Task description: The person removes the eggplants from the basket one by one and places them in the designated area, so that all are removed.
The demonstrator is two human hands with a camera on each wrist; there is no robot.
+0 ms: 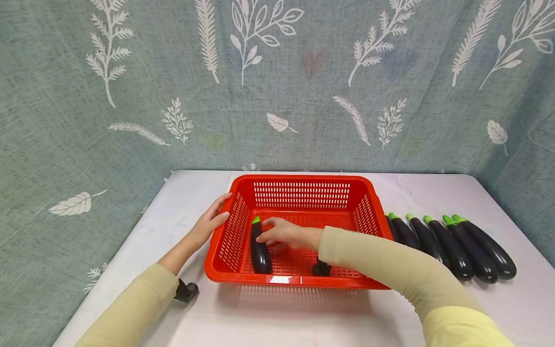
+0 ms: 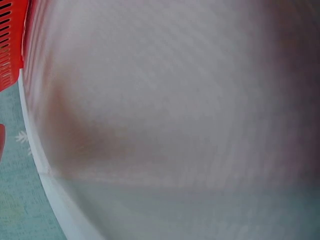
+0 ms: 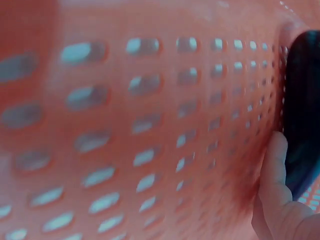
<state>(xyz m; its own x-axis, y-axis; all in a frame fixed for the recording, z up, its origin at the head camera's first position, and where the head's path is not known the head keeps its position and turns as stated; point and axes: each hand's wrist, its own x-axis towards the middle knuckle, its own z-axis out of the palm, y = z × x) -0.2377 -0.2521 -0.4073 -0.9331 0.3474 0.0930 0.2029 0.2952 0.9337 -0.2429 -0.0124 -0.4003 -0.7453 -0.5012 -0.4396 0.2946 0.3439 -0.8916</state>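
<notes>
Inside a red plastic basket [image 1: 303,179], a dark purple eggplant [image 1: 261,258] with a green cap lies along the left side. My right hand [image 1: 284,233] reaches down into the basket and holds this eggplant from its right side, the thumb across it near the middle. In the right wrist view, a finger [image 3: 275,170] meets the edge of the dark eggplant [image 3: 302,100], close to the perforated basket wall [image 3: 165,115]. With fingers fairly straight, my left hand [image 1: 208,224] rests its fingertips on the basket's left rim.
Several more eggplants [image 1: 468,246] lie side by side on the white table [image 1: 191,193], right of the basket; its wall and my right sleeve partly hide some. A grey-green leaf-patterned curtain [image 1: 277,96] hangs behind. Black wrist devices [image 1: 186,291] show beside each forearm.
</notes>
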